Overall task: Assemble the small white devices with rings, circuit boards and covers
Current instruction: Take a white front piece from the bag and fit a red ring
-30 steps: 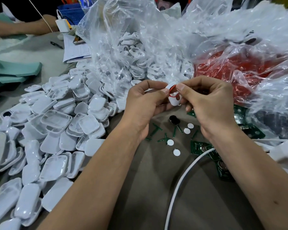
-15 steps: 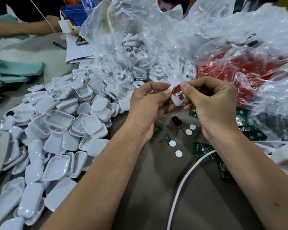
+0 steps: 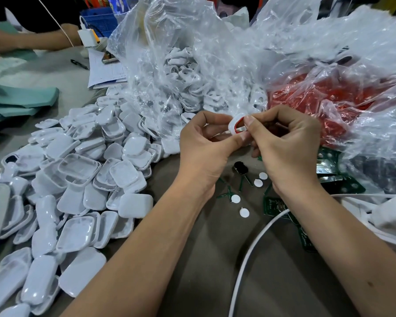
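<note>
While our left hand [image 3: 206, 152] grips the white device [image 3: 234, 124], our right hand [image 3: 286, 145] pinches its red ring [image 3: 240, 121] (2 hands above the table [image 3: 192, 259]).

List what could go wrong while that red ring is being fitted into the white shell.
1. The red ring looks only partly seated in the white shell; it may pop out under the right hand.
2. The left hand holds the shell by fingertips above loose white discs and green circuit boards; a slip may scatter them.
</note>
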A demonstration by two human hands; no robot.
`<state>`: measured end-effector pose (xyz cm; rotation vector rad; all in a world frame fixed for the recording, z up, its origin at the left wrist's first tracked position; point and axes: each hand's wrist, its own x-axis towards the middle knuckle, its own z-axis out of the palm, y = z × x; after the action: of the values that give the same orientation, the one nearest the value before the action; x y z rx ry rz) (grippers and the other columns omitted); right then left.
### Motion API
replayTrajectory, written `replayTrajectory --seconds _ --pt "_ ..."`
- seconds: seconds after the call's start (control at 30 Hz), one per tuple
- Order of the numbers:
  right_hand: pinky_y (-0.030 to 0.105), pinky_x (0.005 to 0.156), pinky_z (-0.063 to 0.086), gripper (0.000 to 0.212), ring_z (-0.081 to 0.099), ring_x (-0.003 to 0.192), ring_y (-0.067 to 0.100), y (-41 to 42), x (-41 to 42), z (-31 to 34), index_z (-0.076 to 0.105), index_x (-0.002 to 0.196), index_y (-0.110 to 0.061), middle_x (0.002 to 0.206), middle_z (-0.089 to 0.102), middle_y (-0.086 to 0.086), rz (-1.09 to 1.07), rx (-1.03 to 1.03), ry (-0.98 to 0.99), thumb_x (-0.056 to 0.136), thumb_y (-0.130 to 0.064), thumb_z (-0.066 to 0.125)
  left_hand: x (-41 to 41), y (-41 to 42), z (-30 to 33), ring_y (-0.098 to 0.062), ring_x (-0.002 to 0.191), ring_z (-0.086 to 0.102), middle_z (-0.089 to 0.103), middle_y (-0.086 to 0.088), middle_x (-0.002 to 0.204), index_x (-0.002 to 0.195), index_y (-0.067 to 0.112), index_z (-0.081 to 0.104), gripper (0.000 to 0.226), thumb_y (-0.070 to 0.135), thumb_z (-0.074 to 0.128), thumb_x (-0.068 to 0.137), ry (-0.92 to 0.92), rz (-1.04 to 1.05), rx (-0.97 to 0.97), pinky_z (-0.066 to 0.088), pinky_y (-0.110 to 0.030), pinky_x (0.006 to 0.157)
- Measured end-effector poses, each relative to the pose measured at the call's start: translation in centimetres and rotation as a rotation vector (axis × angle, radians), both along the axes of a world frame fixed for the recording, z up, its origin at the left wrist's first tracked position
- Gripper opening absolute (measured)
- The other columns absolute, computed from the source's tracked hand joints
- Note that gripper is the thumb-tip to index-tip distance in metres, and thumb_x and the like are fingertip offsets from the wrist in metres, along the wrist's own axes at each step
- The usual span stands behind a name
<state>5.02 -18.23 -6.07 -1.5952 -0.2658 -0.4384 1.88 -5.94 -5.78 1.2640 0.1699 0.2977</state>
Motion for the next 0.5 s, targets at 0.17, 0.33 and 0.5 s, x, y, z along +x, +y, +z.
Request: replayTrajectory --seconds 0.17,0.33,0.5 --pt "0.019 0.047 0.049 0.019 0.066 0.052 0.007 0.1 0.0 -0.1 0.072 0.073 -0.020 0.072 0.076 -0.001 0.050 0.107 0.101 0.086 -0.011 0.082 0.1 0.2 0.0 -0.050 0.092 0.072 0.073 -0.029 0.101 0.098 0.001 0.064 0.031 -0.011 0.082 0.076 -0.002 0.024 0.035 0.060 -0.060 0.085" --pt "0.021 0.045 0.043 0.015 0.067 0.058 0.011 -0.4 0.4 0.4 0.072 0.087 -0.012 0.077 0.077 0.003 0.263 0.413 0.456 0.078 -0.012 0.084 -0.1 0.7 0.4 -0.043 0.085 0.075 0.072 -0.031 0.102 0.097 0.004 0.064 0.029 -0.015 0.077 0.079 0.003 -0.055 -0.022 0.063 -0.054 0.072" --pt "0.017 0.044 0.036 0.018 0.047 0.058 0.007 -0.8 0.6 0.7 0.080 0.089 -0.015 0.077 0.073 0.001 0.457 0.475 0.653 0.071 -0.018 0.081 -0.1 1.5 0.6 -0.034 0.077 0.075 0.075 -0.019 0.093 0.101 0.004 0.062 0.026 -0.017 0.067 0.086 0.011 -0.180 -0.116 0.063 -0.055 0.069"
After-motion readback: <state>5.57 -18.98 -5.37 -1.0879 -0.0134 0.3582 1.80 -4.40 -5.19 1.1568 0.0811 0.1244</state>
